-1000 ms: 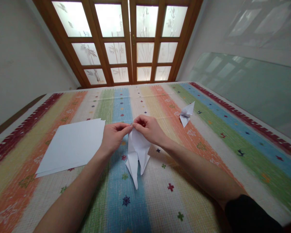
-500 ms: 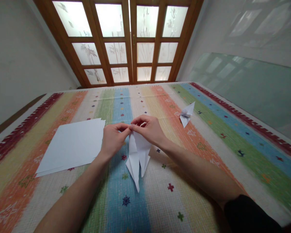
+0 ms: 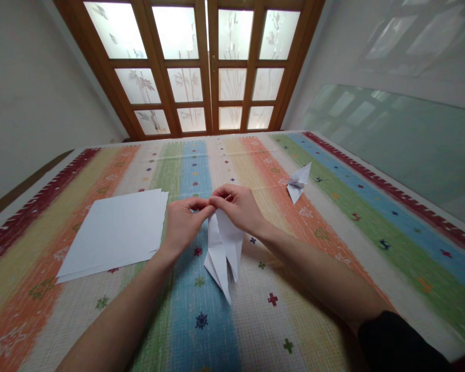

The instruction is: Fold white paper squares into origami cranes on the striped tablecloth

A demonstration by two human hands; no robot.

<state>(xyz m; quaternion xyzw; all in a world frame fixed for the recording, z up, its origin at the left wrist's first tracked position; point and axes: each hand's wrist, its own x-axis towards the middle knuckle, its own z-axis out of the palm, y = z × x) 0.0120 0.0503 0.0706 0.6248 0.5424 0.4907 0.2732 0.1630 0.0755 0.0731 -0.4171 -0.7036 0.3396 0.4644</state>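
A piece of folded white paper [image 3: 223, 245] hangs between my hands above the striped tablecloth, its two pointed flaps toward me. My left hand [image 3: 188, 219] pinches its upper left edge with thumb and finger. Right against it, my right hand [image 3: 238, 206] pinches the top of the same paper, the fingertips of both hands meeting there. The pinched top edge is hidden behind my fingers. A stack of white paper sheets [image 3: 112, 232] lies flat to the left of my left hand.
A finished-looking folded paper bird [image 3: 298, 182] rests on the tablecloth [image 3: 271, 330] at the right. Beyond the table's far edge stand wooden doors [image 3: 212, 98] with frosted panes. A glass panel [image 3: 403, 150] leans along the right wall.
The folded paper has turned slightly, its lower points shifting to the right and its two flaps coming closer together. Both hands keep their pinch, with the fingertips moved a little.
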